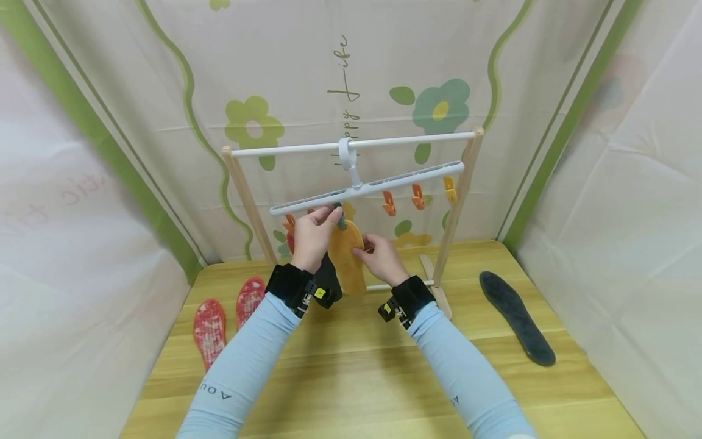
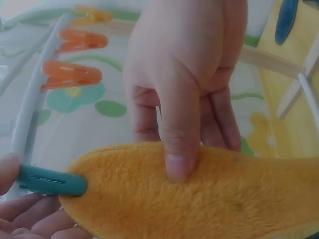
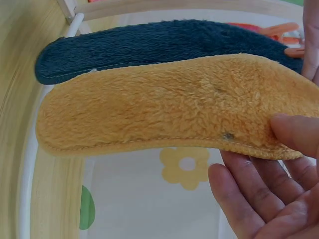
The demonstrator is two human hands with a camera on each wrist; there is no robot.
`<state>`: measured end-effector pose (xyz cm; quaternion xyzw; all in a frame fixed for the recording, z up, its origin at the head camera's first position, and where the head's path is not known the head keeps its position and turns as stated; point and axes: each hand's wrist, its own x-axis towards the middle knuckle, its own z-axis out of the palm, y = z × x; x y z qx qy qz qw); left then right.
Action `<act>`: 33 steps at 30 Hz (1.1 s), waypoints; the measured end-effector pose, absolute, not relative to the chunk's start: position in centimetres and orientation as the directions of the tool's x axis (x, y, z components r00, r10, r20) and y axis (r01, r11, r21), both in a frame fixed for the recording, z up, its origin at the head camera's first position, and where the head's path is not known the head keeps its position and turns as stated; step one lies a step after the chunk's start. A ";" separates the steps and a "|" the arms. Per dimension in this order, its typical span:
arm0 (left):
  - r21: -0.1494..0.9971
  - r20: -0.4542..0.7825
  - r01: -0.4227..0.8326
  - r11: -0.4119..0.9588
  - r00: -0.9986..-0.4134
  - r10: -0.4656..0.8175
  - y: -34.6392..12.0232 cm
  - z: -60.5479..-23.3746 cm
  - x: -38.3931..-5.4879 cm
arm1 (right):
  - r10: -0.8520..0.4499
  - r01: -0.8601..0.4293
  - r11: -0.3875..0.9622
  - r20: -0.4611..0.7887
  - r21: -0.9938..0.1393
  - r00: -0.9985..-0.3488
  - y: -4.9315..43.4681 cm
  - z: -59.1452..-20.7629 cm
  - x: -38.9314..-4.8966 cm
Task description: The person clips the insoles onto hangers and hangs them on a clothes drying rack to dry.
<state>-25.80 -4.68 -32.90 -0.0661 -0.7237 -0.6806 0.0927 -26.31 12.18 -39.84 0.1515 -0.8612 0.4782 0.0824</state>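
A fuzzy yellow insole (image 1: 348, 262) hangs lengthwise under the pale clip hanger (image 1: 406, 180). A teal clip (image 2: 52, 181) bites its upper end. My left hand (image 1: 312, 241) pinches that clip, with the thumb on one side and fingers behind. Lower down, my right hand (image 1: 384, 259) holds the insole's edge, thumb (image 2: 179, 159) on the fuzzy face and fingers behind it. Beside the yellow one hangs a dark fuzzy insole (image 3: 149, 50), partly covered by my left hand and wrist in the head view.
The hanger hooks over the rack's top rod (image 1: 290, 150), tilted down on the left. Orange clips (image 1: 389, 203) and a yellow clip (image 1: 450, 189) dangle from its right half. Red patterned insoles (image 1: 209, 326) lie on the table at left, a dark insole (image 1: 515, 317) at right.
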 end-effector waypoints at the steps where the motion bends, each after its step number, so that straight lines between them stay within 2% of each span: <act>1: 0.972 0.231 0.229 0.061 -0.973 -0.030 -4.7 -33.0 -25.8 | -0.183 -0.337 0.499 0.282 -0.798 -0.942 12.2 -39.8 -26.4; 13: 0.953 0.301 0.299 0.050 -0.953 -0.036 -5.3 -33.1 -25.4 | -0.205 -0.295 0.540 0.216 -0.788 -0.954 11.5 -39.4 -27.4; 33: 0.960 0.274 0.268 0.074 -0.959 -0.078 -6.3 -32.7 -25.5 | -0.250 -0.293 0.548 0.181 -0.783 -0.951 10.2 -38.8 -27.9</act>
